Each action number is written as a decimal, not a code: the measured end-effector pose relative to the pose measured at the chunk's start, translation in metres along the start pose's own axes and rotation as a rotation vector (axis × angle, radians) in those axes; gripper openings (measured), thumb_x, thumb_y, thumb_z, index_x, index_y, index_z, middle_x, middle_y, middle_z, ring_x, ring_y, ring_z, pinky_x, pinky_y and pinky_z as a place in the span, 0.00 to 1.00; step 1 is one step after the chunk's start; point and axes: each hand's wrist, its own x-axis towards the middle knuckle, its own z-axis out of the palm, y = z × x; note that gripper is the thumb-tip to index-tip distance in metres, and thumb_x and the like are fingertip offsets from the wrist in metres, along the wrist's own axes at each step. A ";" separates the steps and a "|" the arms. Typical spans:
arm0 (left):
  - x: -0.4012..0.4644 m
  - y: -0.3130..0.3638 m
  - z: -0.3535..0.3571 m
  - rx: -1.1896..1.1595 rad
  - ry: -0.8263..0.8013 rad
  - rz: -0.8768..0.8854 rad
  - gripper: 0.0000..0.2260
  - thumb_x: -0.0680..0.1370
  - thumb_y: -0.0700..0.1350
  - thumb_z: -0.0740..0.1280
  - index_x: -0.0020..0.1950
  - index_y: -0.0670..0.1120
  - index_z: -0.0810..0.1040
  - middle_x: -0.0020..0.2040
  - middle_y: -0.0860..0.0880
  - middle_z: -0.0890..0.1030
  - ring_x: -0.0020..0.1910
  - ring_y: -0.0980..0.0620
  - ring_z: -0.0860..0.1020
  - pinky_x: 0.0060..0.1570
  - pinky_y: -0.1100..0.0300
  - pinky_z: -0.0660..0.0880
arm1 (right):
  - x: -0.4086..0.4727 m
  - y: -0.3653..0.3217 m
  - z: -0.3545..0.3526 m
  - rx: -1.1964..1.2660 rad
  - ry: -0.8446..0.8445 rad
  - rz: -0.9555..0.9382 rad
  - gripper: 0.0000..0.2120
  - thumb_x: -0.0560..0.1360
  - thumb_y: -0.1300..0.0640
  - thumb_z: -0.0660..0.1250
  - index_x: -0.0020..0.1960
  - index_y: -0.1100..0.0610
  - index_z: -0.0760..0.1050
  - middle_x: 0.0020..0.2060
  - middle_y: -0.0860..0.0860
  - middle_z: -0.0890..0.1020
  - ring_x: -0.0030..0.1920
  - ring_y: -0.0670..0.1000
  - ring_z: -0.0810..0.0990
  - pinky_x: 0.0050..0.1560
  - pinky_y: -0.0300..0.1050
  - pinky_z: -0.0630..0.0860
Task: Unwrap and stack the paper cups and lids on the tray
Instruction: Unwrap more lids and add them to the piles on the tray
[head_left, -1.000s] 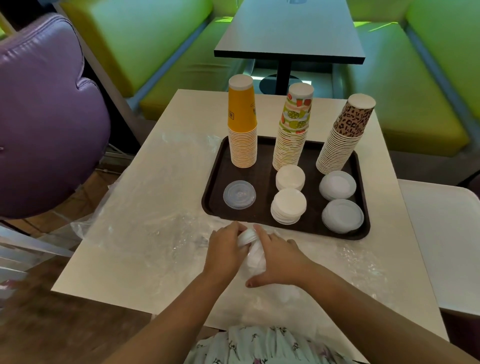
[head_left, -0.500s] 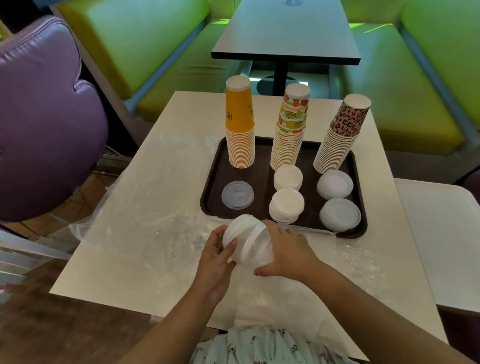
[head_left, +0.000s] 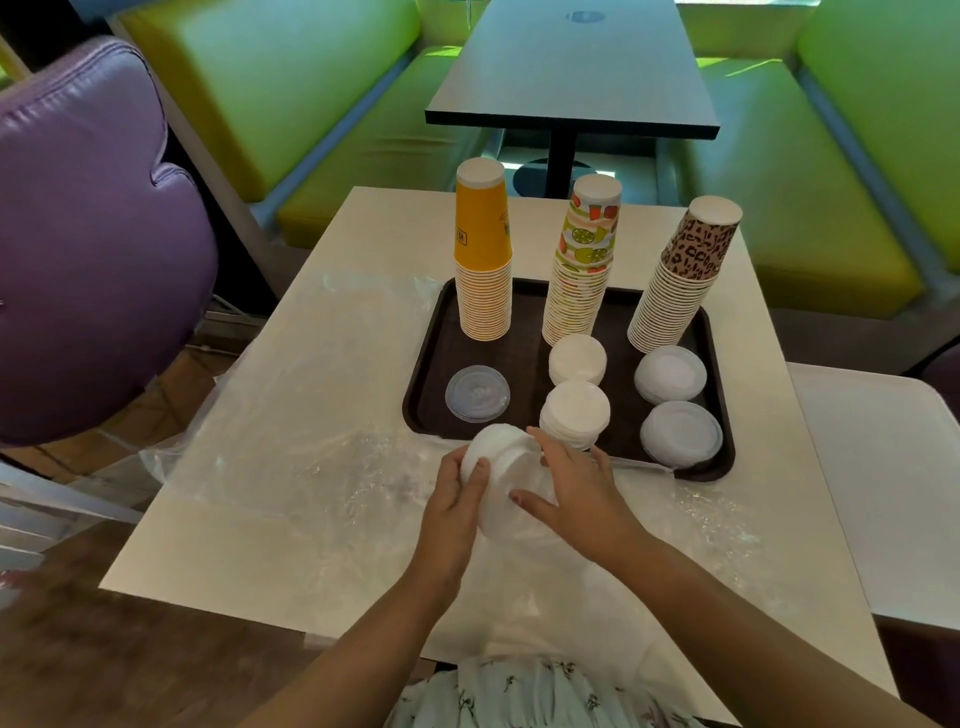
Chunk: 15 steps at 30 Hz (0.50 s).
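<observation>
Pale square table (head_left: 363, 249), dark brown tray (head_left: 719, 364) toward its far right corner, crumpled clear plastic wrap (head_left: 311, 426) (loose, glossy) spread over the left and near edge

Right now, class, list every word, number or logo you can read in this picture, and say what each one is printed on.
Yellow cup: a small boxed label printed sideways, too blurred to read.
Yellow cup, right edge: a few letters, too small to read.
Dark table behind: a round logo, blurred.
Nothing else carries text.
</observation>
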 end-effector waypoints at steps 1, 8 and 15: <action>-0.001 0.001 0.000 0.067 -0.027 0.020 0.12 0.76 0.55 0.63 0.59 0.59 0.69 0.55 0.59 0.76 0.53 0.62 0.75 0.45 0.69 0.74 | 0.001 0.001 0.000 0.020 0.014 0.010 0.33 0.75 0.41 0.63 0.75 0.48 0.55 0.71 0.47 0.67 0.72 0.48 0.63 0.75 0.53 0.48; -0.005 0.017 -0.001 0.334 0.132 0.354 0.19 0.75 0.48 0.69 0.59 0.63 0.66 0.53 0.67 0.73 0.52 0.73 0.73 0.45 0.78 0.70 | -0.004 -0.007 -0.004 0.296 0.186 -0.031 0.34 0.72 0.38 0.61 0.74 0.48 0.59 0.68 0.47 0.71 0.67 0.47 0.70 0.68 0.47 0.66; 0.002 0.050 0.015 0.472 0.095 0.655 0.26 0.74 0.54 0.70 0.69 0.59 0.63 0.64 0.56 0.72 0.61 0.69 0.69 0.54 0.76 0.71 | -0.007 -0.041 -0.032 1.397 -0.034 -0.010 0.56 0.53 0.33 0.77 0.74 0.40 0.53 0.65 0.44 0.73 0.62 0.47 0.76 0.52 0.46 0.80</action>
